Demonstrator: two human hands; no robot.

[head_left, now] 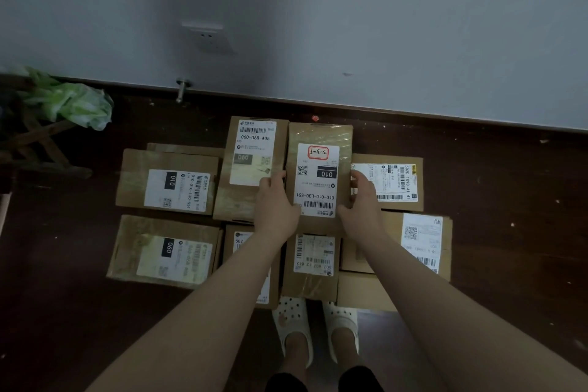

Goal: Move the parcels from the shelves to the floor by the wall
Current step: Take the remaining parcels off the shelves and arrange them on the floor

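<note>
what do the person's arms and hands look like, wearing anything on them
The left forearm and right forearm are bare as far up as the view reaches: no sleeves show. The left hand and right hand are ungloved, with no watch, bracelet or ring visible in the dim light.

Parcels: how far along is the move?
Done: several parcels already lie on the floor by the wall. In hand: the left hand and right hand grip the parcel marked 3-3-7 by its sides, over the pile. Left: releasing it. The shelves are out of view, so the remaining count cannot be told.
</note>
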